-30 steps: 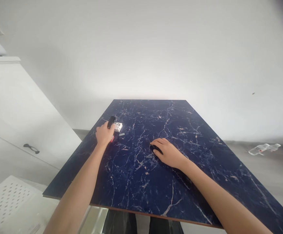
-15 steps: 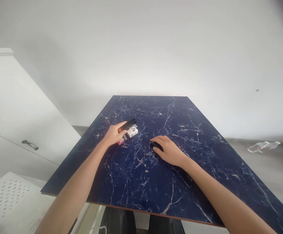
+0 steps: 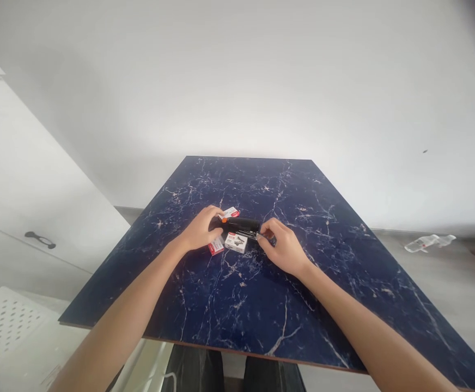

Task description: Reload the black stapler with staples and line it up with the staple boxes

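A black stapler (image 3: 243, 224) with an orange spot lies crosswise near the middle of the table, between my two hands. My left hand (image 3: 205, 227) has its thumb and fingers closed around the stapler's left end. At the other end, my right hand (image 3: 280, 245) pinches the tip near its metal part. Just in front of the stapler sits a small white staple box (image 3: 236, 243) with a picture on it. A red and white box (image 3: 216, 246) lies by my left thumb. Behind the stapler, another red and white box (image 3: 231, 213) is partly covered by my left fingers.
The table (image 3: 237, 321) has a dark blue marbled top and stands against a white wall. To the left is a white cabinet (image 3: 25, 179) with a dark handle (image 3: 40, 239). A clear plastic bottle (image 3: 429, 243) lies on the floor at the right.
My left hand has moved right with the stapler, which now lies level. My right hand has left the dark item under it and shifted to the stapler's tip. The boxes show more fully.
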`<move>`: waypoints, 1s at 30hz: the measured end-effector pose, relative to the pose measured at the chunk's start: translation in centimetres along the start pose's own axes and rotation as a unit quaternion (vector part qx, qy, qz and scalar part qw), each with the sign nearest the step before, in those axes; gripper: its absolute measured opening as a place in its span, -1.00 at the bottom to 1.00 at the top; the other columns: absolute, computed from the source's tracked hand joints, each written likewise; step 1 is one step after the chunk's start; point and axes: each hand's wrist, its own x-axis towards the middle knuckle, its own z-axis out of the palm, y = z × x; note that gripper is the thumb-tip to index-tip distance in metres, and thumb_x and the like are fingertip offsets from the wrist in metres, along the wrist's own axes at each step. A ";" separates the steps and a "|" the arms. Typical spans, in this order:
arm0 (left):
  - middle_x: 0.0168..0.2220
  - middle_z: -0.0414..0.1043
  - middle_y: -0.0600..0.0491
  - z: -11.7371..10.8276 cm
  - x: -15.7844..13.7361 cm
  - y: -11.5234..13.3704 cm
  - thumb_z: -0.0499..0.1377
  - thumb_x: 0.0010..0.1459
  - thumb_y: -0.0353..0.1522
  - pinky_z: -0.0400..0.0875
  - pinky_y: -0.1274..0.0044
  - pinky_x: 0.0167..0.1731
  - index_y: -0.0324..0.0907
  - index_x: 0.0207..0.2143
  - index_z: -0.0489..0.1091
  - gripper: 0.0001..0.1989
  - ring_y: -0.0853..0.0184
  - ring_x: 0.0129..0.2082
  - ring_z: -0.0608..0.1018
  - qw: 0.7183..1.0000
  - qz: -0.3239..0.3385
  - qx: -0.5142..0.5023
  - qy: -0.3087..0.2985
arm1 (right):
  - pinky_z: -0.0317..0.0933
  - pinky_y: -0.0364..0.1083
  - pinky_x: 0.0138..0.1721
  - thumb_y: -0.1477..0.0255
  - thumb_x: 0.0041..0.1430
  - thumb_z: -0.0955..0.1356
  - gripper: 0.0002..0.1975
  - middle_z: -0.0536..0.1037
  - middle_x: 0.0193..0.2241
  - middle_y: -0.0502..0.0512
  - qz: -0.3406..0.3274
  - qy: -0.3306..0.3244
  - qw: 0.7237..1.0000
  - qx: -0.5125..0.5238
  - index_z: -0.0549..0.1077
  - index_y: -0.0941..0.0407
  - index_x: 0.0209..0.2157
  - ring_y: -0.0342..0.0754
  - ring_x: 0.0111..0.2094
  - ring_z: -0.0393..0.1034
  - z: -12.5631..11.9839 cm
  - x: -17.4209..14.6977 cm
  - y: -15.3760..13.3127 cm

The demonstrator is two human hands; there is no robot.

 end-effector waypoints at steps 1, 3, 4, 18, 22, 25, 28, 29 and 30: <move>0.02 0.44 -0.09 -0.4 -0.1 0.0 0.15 0.18 -0.35 0.41 0.29 -0.02 -0.13 0.00 0.39 -0.69 0.10 0.01 0.49 1.000 -0.015 0.010 -0.006 | 0.34 -0.04 -0.26 0.43 0.28 0.30 -0.98 0.48 -0.29 0.08 -0.015 -0.006 1.000 -0.005 0.36 0.06 -0.27 -0.03 -0.31 0.42 -0.1 -0.1 -0.3; -0.12 0.49 -0.05 -1.1 -0.2 0.3 0.13 0.17 -0.35 0.42 0.36 -0.15 -0.13 -0.15 0.43 -0.80 0.15 -0.13 0.53 0.998 -0.039 0.024 -0.043 | 0.33 -0.05 -0.27 0.43 0.31 0.29 -0.94 0.49 -0.30 0.08 -0.040 -0.022 0.999 -0.017 0.39 0.07 -0.27 -0.03 -0.33 0.42 -0.1 -0.3 -0.7; -0.17 0.50 -0.04 -1.3 -0.2 0.6 0.13 0.16 -0.34 0.41 0.39 -0.21 -0.13 -0.19 0.44 -0.83 0.17 -0.18 0.54 0.996 -0.046 0.030 -0.068 | 0.34 -0.04 -0.25 0.43 0.32 0.29 -0.93 0.51 -0.27 0.10 -0.054 -0.033 0.998 -0.020 0.42 0.07 -0.22 -0.02 -0.30 0.44 -0.1 -0.4 -0.9; -0.33 0.60 0.05 -0.2 -0.4 3.0 0.26 0.10 -0.18 0.27 0.50 -0.48 -0.09 -0.39 0.52 -0.82 0.25 -0.39 0.59 0.979 -0.149 0.062 -0.129 | 0.30 -0.05 -0.18 0.44 0.21 0.39 -0.82 0.51 -0.14 0.13 -0.115 -0.148 0.981 -0.044 0.40 0.08 -0.14 0.00 -0.21 0.42 -0.1 -0.7 -1.4; -0.45 0.57 0.10 1.2 -0.4 3.5 0.23 0.17 -0.22 0.21 0.51 -0.51 -0.09 -0.42 0.52 -0.83 0.30 -0.49 0.55 0.985 -0.135 0.066 -0.081 | 0.15 -0.11 -0.36 0.40 0.19 0.40 -0.86 0.50 -0.26 0.06 -0.108 -0.176 0.978 -0.042 0.37 0.09 -0.24 -0.10 -0.40 0.32 -0.8 -0.4 -1.7; -0.46 0.56 0.09 2.2 -0.6 4.0 0.12 0.27 -0.29 0.23 0.51 -0.48 -0.10 -0.37 0.54 -0.78 0.32 -0.53 0.53 0.992 -0.095 0.067 -0.050 | 0.11 -0.12 -0.37 0.30 0.32 0.33 -0.84 0.50 -0.39 0.02 -0.075 -0.188 0.979 -0.025 0.37 0.09 -0.30 -0.11 -0.43 0.33 -1.0 -0.2 -1.6; -0.37 0.61 0.04 2.6 -0.8 4.6 0.10 0.29 -0.30 0.32 0.50 -0.42 -0.12 -0.32 0.58 -0.74 0.30 -0.47 0.56 0.995 -0.066 0.056 -0.038 | 0.10 -0.13 -0.38 0.34 0.41 0.22 -0.81 0.50 -0.47 -0.02 -0.032 -0.178 0.983 -0.032 0.42 0.08 -0.24 -0.11 -0.47 0.34 -0.5 0.0 -1.1; -0.31 0.62 0.02 2.6 -0.8 4.8 0.11 0.28 -0.31 0.36 0.50 -0.37 -0.11 -0.26 0.59 -0.76 0.29 -0.41 0.59 0.997 -0.055 0.039 -0.042 | 0.11 -0.12 -0.37 0.37 0.41 0.22 -0.82 0.51 -0.48 -0.02 -0.024 -0.174 0.984 -0.041 0.44 0.07 -0.19 -0.11 -0.47 0.36 -0.3 0.0 -0.9; -0.24 0.63 0.02 2.5 -0.9 5.0 0.13 0.26 -0.32 0.39 0.50 -0.33 -0.10 -0.18 0.59 -0.77 0.28 -0.35 0.61 0.998 -0.042 0.017 -0.052 | 0.12 -0.12 -0.36 0.39 0.39 0.24 -0.83 0.53 -0.47 -0.02 -0.021 -0.172 0.984 -0.048 0.45 0.06 -0.14 -0.10 -0.45 0.38 -0.1 0.0 -0.7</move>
